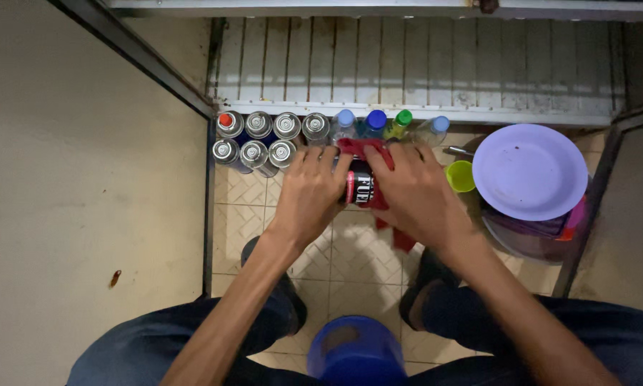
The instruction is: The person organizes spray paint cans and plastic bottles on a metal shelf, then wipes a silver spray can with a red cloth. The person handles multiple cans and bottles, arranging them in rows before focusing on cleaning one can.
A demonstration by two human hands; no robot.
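Note:
My left hand (308, 194) grips a dark can (360, 187) with a red and white label, held on its side above the tiled floor. My right hand (414, 194) presses a red cloth (396, 225) against the can's other end; the cloth also shows above the can and hangs below my palm. Just beyond my fingers stands a row of metal spray cans (258, 139) and several plastic bottles (373, 123) with blue and green caps.
A lilac plate (530, 171) rests on stacked bowls at the right, beside a small green cup (461, 176). A blue round container (356, 350) sits between my knees. A pale slatted panel (414, 64) runs behind the bottles; a cream wall is on the left.

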